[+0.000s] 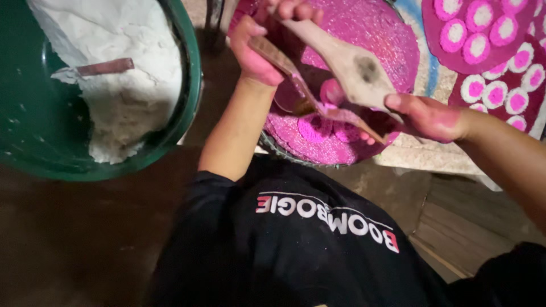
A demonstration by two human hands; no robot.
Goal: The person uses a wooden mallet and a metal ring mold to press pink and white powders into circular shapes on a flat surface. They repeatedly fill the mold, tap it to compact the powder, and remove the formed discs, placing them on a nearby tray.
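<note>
Upper centre of the frame: the left hand [253, 51], stained pink, is clamped round the handle of a metal spoon [301, 94]. The spoon's bowl sits over a basin [318, 150] of pink granular powder.

The right hand [424, 116], at right centre and equally stained, grips the near end of a pale wooden mould [355, 71], a flat paddle with a dark hollow in its face. The mould slants up and left across the basin; fingers of another hand [293, 8], top centre, rest on its far end, owner not determinable.

Handling assessment: the mould appears stiff and light, best held at its narrow ends, clear of the hollow. The spoon is rigid; hold by the handle. The powder looks loose and liable to spill and stain.

Surroundings: upper left, a green tub [190, 96] holding white powder [122, 85] with a scoop [102, 68] lying in it. Upper right, pink-and-white discs [495, 94] laid in rows on a surface. Bottom centre, a black shirt [296, 244].
</note>
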